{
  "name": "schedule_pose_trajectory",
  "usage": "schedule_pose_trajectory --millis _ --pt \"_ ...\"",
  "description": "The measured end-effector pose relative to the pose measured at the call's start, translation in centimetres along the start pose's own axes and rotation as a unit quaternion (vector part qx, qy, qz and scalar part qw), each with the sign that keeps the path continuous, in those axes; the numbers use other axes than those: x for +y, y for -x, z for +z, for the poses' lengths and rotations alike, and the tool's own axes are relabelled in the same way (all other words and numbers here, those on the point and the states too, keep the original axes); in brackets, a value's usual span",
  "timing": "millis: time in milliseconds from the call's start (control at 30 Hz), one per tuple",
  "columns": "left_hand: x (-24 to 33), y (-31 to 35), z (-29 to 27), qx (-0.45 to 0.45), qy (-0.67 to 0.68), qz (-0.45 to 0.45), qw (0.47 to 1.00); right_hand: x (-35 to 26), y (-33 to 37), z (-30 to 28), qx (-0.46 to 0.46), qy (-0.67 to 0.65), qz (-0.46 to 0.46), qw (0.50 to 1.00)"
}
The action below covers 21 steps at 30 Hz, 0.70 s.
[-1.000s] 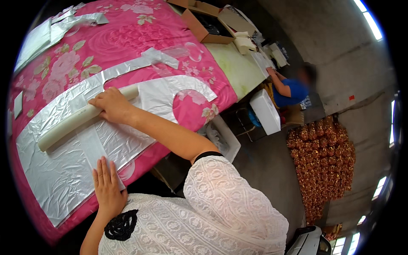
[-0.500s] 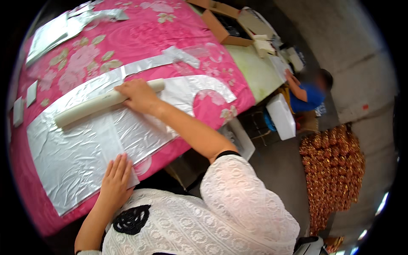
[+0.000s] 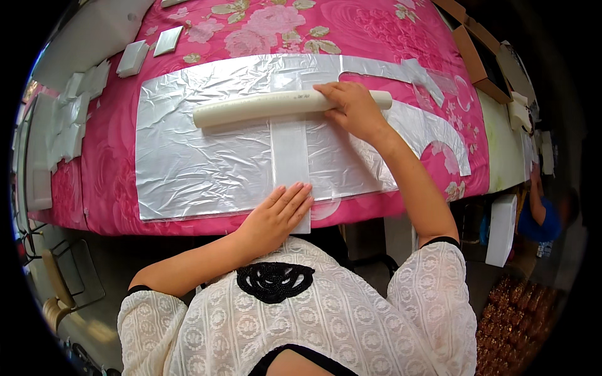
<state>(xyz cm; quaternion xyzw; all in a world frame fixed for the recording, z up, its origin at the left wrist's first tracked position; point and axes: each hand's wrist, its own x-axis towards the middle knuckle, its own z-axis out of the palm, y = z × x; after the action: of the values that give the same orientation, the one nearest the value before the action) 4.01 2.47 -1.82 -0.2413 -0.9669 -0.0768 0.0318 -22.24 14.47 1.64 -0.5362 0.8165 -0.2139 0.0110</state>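
Observation:
A silvery, wrinkled plastic bag-like sheet (image 3: 200, 169) with a curved cutout at its right end lies flat on the pink floral cloth. Across its far half rests a long white plastic pipe (image 3: 257, 108). My right hand (image 3: 354, 106) is closed over the pipe towards its right end, thumb on the near side. A pale, smooth strip (image 3: 290, 150) runs from far to near over the middle of the sheet, passing under the pipe. My left hand (image 3: 279, 210) lies flat on the strip's near end, fingers stretched out and holding nothing.
Small white packets (image 3: 168, 40) lie at the far left, with several silvery packs (image 3: 72, 122) along the left edge. An open cardboard box (image 3: 480, 62) stands at the far right. Beyond the table's right end, a person in blue (image 3: 539, 219) sits near a white box (image 3: 501, 229).
The view has swung round to face the table squarely. My right hand still grips the pipe, and my left hand still lies on the strip's near end.

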Motion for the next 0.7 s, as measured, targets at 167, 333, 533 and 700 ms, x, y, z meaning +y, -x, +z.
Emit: schedule_pose_trajectory --millis 167,333,533,700 --pt "-0.6 0.1 -0.4 0.04 0.062 0.043 0.996 2.5 -2.5 0.1 0.045 0.047 0.034 0.997" --pt "-1.6 2.2 -0.8 0.055 0.105 0.066 0.991 -2.0 0.0 0.7 0.087 0.022 -0.051 0.995" --pt "-2.2 2.6 -1.5 0.112 0.178 0.068 0.975 -8.1 6.6 2.3 -0.109 -0.142 -0.155 0.972" --pt "-3.5 2.2 -2.0 0.171 0.22 0.078 0.957 -9.0 7.2 3.6 -0.025 -0.141 -0.119 0.983"
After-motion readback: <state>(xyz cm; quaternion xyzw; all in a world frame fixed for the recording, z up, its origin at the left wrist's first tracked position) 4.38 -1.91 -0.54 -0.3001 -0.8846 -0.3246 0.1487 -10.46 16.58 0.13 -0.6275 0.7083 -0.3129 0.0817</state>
